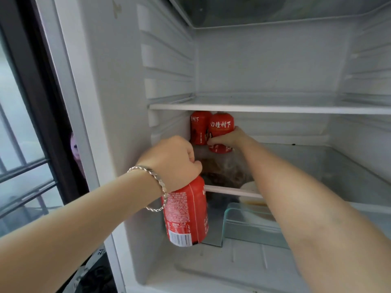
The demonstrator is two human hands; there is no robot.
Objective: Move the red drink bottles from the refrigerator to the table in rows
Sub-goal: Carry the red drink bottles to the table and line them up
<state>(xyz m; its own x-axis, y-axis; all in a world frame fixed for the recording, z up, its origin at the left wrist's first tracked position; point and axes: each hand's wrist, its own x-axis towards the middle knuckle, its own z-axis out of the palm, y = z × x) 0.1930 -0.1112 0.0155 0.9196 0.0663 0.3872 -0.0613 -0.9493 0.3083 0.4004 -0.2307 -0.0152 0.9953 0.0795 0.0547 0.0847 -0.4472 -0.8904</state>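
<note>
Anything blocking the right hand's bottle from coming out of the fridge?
Nothing directly ahead of the gripped bottle. The upper shelf sits close above it; the left hand and its held bottle hang front-left.

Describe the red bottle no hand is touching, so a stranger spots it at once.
In the open refrigerator, look under the white shelf, at the back left corner. Two red bottles are side by side there; it is the left one, while the right hand grips its neighbour.

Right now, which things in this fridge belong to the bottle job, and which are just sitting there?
Job: near red bottle in left grip; far red bottle in right grip; third red bottle beside it.
Just there: glass container; plastic bag.
</note>
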